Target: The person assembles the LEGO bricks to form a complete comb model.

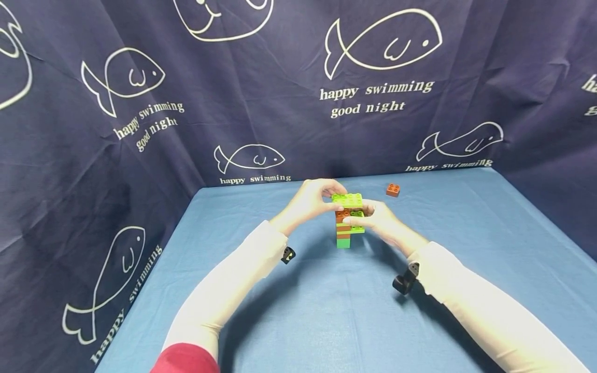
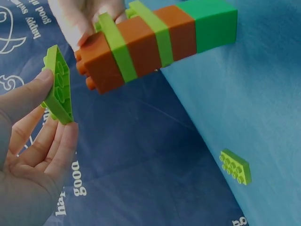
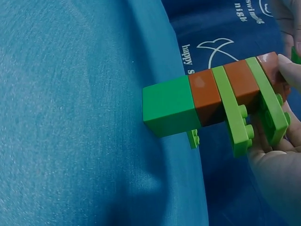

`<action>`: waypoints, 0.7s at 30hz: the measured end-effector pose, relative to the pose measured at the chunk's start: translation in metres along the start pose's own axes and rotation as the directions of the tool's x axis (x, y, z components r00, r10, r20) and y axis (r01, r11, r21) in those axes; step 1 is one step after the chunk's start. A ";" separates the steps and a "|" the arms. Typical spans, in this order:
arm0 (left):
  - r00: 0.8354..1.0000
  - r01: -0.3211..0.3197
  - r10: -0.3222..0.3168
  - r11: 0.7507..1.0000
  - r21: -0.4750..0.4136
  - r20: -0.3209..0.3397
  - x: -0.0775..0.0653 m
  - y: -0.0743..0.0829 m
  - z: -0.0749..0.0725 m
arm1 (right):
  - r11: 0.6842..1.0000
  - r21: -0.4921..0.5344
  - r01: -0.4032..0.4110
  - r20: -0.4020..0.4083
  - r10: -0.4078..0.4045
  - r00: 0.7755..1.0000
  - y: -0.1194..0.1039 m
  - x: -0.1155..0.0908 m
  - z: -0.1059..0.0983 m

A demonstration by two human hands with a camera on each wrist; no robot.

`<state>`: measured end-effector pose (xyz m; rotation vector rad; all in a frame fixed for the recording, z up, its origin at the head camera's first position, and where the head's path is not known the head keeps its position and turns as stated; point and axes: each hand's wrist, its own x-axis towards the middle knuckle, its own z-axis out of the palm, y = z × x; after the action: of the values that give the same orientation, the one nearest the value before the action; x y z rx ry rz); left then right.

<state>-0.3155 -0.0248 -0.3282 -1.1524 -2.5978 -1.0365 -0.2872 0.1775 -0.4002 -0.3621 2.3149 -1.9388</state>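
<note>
A tower of toy building bricks [image 1: 343, 235] stands upright on the blue cloth, with a green brick [image 3: 171, 106] at its base. Above that, orange bricks [image 2: 141, 40] alternate with lime flat bricks [image 3: 233, 113] that stick out to one side. My right hand [image 1: 380, 220] grips the tower near its top orange brick [image 2: 101, 61], thumb on that brick's side. Between thumb and fingers, my left hand [image 2: 33, 146] pinches a separate lime flat brick [image 2: 59, 87]. It is held just above the tower's top studs, with a gap visible in the left wrist view.
An orange brick [image 1: 393, 190] lies toward the back of the blue-covered table [image 1: 298, 321]. Another lime flat brick [image 2: 235, 167] lies on the cloth near the table's edge. A dark curtain [image 1: 298, 103] with fish drawings hangs behind and at the sides.
</note>
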 end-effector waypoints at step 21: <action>0.998 0.066 -0.065 0.997 -0.049 0.023 -0.006 -0.010 0.015 | 1.000 0.026 -0.003 -0.003 0.003 1.000 -0.003 -0.003 -0.005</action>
<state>-0.3158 -0.0239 -0.3473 -1.1015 -2.6575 -1.1132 -0.2846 0.1826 -0.3967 -0.3534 2.2884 -1.9670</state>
